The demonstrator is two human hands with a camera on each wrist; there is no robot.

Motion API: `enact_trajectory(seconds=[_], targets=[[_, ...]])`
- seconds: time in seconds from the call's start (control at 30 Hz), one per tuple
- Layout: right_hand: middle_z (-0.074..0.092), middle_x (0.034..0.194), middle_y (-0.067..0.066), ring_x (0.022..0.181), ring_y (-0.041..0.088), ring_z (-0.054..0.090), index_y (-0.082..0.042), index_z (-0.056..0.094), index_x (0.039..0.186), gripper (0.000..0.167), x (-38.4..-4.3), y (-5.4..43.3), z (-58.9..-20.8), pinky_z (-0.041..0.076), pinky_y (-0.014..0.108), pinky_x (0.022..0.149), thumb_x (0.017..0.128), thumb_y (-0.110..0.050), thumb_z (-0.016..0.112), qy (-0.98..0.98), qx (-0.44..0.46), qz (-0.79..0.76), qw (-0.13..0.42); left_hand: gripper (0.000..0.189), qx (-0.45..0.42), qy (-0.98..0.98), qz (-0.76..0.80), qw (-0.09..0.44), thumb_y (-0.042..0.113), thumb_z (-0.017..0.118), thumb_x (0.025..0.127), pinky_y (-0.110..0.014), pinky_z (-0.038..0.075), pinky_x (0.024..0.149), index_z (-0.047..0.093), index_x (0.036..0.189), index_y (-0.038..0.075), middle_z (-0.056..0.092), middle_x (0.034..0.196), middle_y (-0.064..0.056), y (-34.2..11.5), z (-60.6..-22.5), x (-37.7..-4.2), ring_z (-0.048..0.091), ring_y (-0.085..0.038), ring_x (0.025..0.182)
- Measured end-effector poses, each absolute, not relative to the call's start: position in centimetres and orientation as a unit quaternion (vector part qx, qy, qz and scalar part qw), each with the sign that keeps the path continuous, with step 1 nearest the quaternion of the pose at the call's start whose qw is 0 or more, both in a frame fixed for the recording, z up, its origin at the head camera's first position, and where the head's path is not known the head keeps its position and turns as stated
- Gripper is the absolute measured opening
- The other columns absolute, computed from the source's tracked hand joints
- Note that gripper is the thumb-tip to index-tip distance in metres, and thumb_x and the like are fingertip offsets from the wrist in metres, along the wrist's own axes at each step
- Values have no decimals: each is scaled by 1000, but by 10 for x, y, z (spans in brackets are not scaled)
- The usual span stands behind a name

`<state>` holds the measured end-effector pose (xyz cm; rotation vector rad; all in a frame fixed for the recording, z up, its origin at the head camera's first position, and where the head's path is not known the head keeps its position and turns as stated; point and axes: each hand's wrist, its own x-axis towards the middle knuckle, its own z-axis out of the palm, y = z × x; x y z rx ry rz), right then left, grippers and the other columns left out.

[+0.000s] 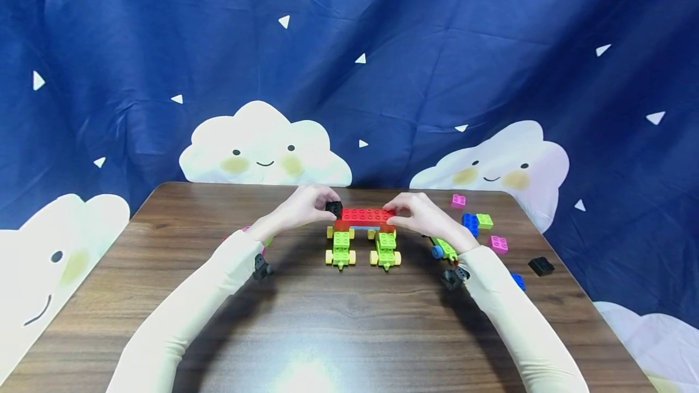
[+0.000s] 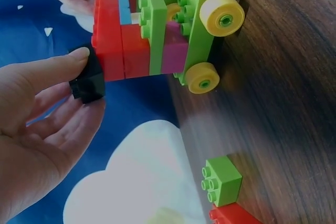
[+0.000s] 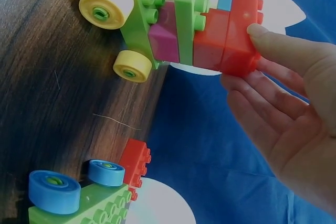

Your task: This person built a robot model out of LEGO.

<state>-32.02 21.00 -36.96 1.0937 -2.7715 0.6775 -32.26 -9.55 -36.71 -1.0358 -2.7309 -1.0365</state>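
A long red toy brick spans the tops of two stacks on green wheeled bases with yellow wheels. At its left end, my left hand pinches a black brick between thumb and fingers. The black brick appears to touch the red one; whether it is joined, I cannot tell. My right hand holds the right end of the red brick, thumb on one side and fingers underneath. Below it, a light blue piece, shorter red bricks and a purple brick show.
Right of the build lies a green wheeled base with blue wheels and a red brick. Loose pink, blue, green and black bricks lie farther right. Behind the left forearm sits a green brick.
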Motion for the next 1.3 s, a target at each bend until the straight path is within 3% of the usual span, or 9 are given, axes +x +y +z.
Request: enact_trajectory(seconds=[0.5, 0.8, 1.03, 1.3], targets=[[74, 108, 11, 93, 24, 66, -3, 73, 113, 30, -320, 211, -371, 55, 37, 82, 88, -18, 74, -905, 357, 228, 40, 28, -319, -893, -316, 20, 16, 80, 82, -33, 59, 80, 73, 107, 5, 76, 100, -10, -91, -365, -321, 71, -17, 85], [74, 107, 11, 93, 22, 65, -3, 73, 113, 29, -320, 209, -370, 55, 45, 84, 88, -17, 75, -905, 355, 232, 36, 31, -327, -908, -255, 51, 18, 81, 81, -25, 52, 70, 75, 110, 6, 76, 93, -5, -87, -363, -320, 62, -10, 71], [74, 108, 13, 93, 24, 66, -1, 72, 114, 31, -319, 209, -370, 56, 48, 85, 88, -16, 75, -904, 353, 238, 32, 32, -338, -910, -229, 68, 18, 79, 83, -26, 53, 73, 75, 111, 6, 75, 103, -8, -85, -365, -320, 64, -14, 77], [74, 108, 13, 93, 23, 65, -1, 72, 114, 30, -318, 208, -369, 55, 47, 85, 88, -17, 74, -908, 346, 235, 30, 32, -340, -905, -244, 72, 15, 78, 84, -30, 55, 75, 74, 113, 3, 73, 100, -11, -85, -368, -318, 66, -22, 82]])
